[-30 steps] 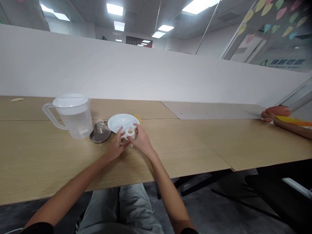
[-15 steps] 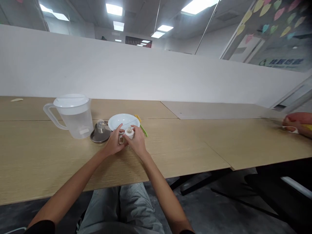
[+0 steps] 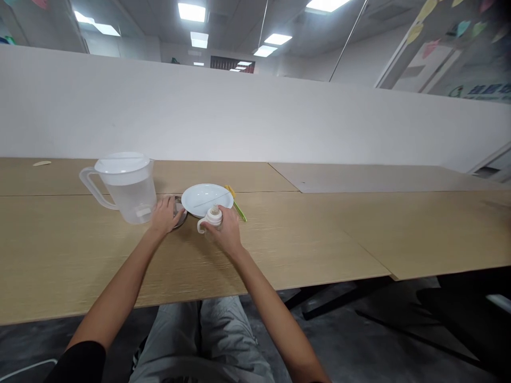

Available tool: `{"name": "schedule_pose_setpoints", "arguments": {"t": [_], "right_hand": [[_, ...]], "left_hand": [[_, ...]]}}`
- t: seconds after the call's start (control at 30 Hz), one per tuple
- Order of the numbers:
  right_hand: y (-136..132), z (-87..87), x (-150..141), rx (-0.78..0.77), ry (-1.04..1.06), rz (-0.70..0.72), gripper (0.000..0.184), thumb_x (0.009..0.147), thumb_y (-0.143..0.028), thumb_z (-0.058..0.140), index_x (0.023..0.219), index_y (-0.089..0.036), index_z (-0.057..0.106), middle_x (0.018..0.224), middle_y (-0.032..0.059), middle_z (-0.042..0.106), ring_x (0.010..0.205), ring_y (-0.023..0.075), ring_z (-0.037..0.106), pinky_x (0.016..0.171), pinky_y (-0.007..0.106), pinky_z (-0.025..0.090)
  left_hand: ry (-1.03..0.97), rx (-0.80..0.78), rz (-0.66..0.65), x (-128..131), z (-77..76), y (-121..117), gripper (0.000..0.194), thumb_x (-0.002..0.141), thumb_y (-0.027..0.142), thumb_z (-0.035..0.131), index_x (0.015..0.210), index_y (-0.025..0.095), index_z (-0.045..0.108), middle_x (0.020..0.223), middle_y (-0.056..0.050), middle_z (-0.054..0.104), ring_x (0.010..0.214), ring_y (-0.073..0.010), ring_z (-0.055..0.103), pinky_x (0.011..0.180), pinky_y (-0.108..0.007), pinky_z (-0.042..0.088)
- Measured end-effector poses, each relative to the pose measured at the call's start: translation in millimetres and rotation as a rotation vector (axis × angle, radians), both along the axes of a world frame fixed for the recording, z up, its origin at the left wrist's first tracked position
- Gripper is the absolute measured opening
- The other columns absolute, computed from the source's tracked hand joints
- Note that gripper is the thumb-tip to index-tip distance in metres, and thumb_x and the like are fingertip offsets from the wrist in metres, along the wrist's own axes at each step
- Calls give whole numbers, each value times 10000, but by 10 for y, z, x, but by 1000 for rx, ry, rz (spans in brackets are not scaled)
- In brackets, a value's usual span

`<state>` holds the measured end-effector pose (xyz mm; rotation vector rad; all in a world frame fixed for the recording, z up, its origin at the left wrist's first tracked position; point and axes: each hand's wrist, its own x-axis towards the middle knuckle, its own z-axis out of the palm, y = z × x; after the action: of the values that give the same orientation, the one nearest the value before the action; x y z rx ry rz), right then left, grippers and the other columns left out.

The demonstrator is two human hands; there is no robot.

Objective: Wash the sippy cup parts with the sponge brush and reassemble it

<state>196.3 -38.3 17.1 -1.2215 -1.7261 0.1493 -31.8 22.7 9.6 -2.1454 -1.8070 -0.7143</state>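
right hand [image 3: 228, 230] wrapped around baby bottle [image 3: 212, 221], beside white plate [image 3: 205, 194]

Your wood-grain desk [image 3: 59, 255], with its things set out

You had a plastic pitcher [image 3: 130, 199] standing on the light top, a dark round dish [image 3: 180, 214] between it and a white plate [image 3: 206, 199], a yellow-green stick [image 3: 238, 209] by the plate, a pale chip [image 3: 42, 163] far left, and a tan board [image 3: 379, 178] at the back right

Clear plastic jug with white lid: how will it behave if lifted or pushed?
The clear plastic jug probably lifts light: no water line shows clearly. Its tall shape may tip if pushed high. The white lid may shift when tilted; no latch is visible.
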Motion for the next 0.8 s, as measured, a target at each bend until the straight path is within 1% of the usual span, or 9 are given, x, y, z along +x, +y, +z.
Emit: {"name": "schedule_pose_setpoints", "arguments": {"t": [0.1,0.2,0.37,0.43,0.5,0.57,0.63,0.73,0.8], "right_hand": [[-14,7,-1,1,-4,-2,599,744,-551,659,1182,-157,548,1156,152,622,1096,304,551,939,452,387],[-18,8,-6,-3,-2,-1,597,743,-550,660,1179,-159,547,1146,150,624,1089,306,552,931,455,393],[-7,-13,-1,14,9,-18,617,743,-566,650,1192,-162,528,1130,149,621,1075,309,559,921,474,418],[-7,-13,7,89,38,-49,661,752,-579,631,1238,-157,482,1157,161,602,1094,310,552,923,483,430],[-20,1,6,233,50,-81,669,781,-568,601,1283,-162,427,1179,168,585,1117,306,543,944,501,426],[-46,21,-17,426,23,-83,656,811,-526,580,1326,-180,366,1179,163,581,1130,297,542,981,527,405],[-79,36,-60,607,-39,-50,668,825,-473,574,1369,-200,299,1176,155,582,1123,289,555,995,534,402],[-116,50,-110,766,-106,-28,649,829,-411,577,1384,-231,291,1142,138,593,1044,265,595,908,468,479],[-118,80,-96,781,-79,-64,587,826,-396,583,1348,-240,364,1085,126,598,972,248,609,827,420,515]], "left_hand": [[17,66,47,6,47,-10,457,864,384,481,1211,94,549,1114,-207,563,1094,-350,506,929,-475,405],[14,118,17,-7,42,6,358,805,271,543,1128,120,582,1160,-201,528,1108,-347,487,932,-473,407],[-125,97,-38,20,99,-20,265,803,163,498,1050,130,588,1043,-162,601,961,-296,574,838,-416,462],[-201,263,-67,56,209,-97,273,831,182,489,1084,129,576,1057,-154,623,998,-290,577,861,-414,457],[-264,508,-119,119,339,-217,286,851,216,508,1119,134,566,1142,-155,621,1092,-284,558,938,-428,424],[-283,695,-215,216,442,-365,297,847,239,548,1130,149,570,1182,-148,622,1122,-275,562,974,-442,400],[-249,786,-394,341,486,-514,318,840,237,577,1153,177,568,1171,-129,640,1118,-263,584,963,-434,420],[-150,761,-718,533,452,-683,458,841,209,591,1286,225,485,1218,-110,625,1147,-243,586,929,-404,483],[-207,729,-785,635,396,-740,588,849,223,590,1393,223,365,1318,-139,552,1229,-257,531,947,-418,490]]}}
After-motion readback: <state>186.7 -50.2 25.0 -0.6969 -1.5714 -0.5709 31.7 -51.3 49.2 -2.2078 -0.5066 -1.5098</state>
